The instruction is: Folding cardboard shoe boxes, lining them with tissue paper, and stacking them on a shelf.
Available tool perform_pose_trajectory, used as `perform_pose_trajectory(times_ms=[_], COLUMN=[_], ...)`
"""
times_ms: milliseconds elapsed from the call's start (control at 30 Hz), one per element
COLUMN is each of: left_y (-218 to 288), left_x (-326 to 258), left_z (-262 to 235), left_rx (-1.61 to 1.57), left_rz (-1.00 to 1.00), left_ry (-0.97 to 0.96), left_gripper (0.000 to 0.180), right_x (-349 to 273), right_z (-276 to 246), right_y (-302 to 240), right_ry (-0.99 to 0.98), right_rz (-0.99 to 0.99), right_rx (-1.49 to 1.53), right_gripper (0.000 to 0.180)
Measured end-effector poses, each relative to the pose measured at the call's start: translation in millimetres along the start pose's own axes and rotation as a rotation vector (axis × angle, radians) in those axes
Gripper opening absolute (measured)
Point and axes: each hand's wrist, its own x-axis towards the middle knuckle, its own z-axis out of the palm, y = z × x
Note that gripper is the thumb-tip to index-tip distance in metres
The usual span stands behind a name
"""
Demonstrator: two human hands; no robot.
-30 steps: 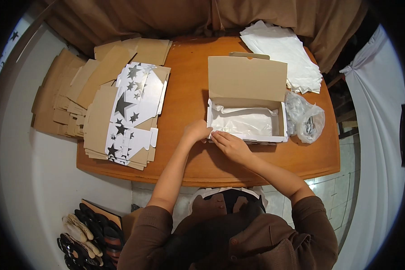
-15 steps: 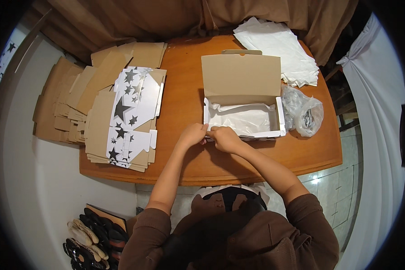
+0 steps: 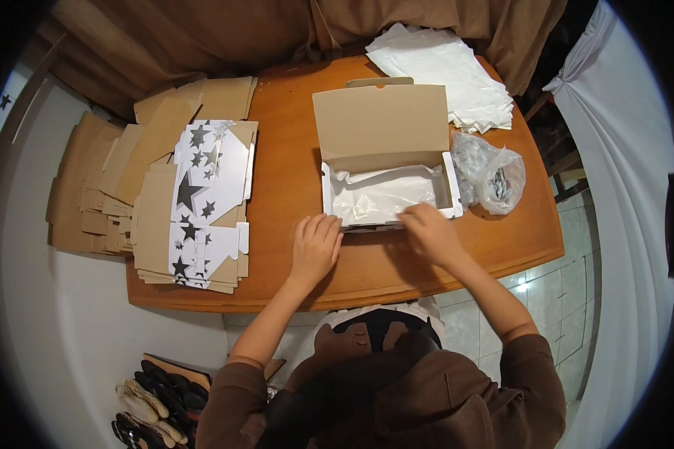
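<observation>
A glossy orange-brown wooden counter (image 3: 284, 172), its near edge gently bowed, carried everything. On its left lay overlapping flat brown cardboard pieces (image 3: 90, 183), matte and angular, with a smooth white cardboard blank (image 3: 225, 168) printed with dark stars on the nearer pile. Right of centre stood the rectangular box (image 3: 382, 123), its plain brown lid raised, its side rims white; behind it, thin white sheets (image 3: 449, 75) fanned out raggedly. Soft, creased white paper (image 3: 386, 191) lined the box, and crumpled, translucent plastic bags (image 3: 499, 182) sat just beside its right wall. The left hand (image 3: 318, 243), fingers loosely extended, met the box's front left corner; the right hand (image 3: 430, 233), blurred, curled at the front wall. Whether either gripped the cardboard, I could not tell.
</observation>
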Motion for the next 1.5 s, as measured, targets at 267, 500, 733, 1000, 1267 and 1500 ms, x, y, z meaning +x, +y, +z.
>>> perform_pose_trajectory(times_ms=[267, 500, 733, 1000, 1267, 1500], left_y=[-17.3, -18.2, -17.6, -13.3, -40.8, -26.5], left_x=[-9.4, -2.1, 4.5, 11.0, 81.2, 143.7], left_z=[18.1, 20.3, 13.7, 3.1, -9.5, 2.1], left_rx=[0.104, 0.024, 0.037, -0.100, -0.169, -0.167], left_rz=[0.042, 0.024, 0.045, -0.043, -0.177, -0.149], left_ry=[-0.049, -0.101, -0.183, -0.199, -0.154, 0.049], left_gripper=[0.027, 0.028, 0.026, 0.019, 0.019, 0.023], right_x=[-62.7, -54.1, -27.3, -29.4, 91.0, 178.8], right_z=[-24.4, -33.5, -56.3, -54.9, -57.0, -22.4], right_y=[53.7, 76.0, 101.9, 119.8, 146.8, 165.5], right_ry=[-0.022, -0.152, -0.517, -0.439, 0.020, 0.253], right_rz=[0.134, -0.066, -0.122, -0.215, -0.096, 0.111], right_rx=[-0.447, -0.469, -0.195, 0.074, -0.003, -0.321], right_gripper=[0.032, 0.023, 0.008, 0.038, 0.050, 0.057])
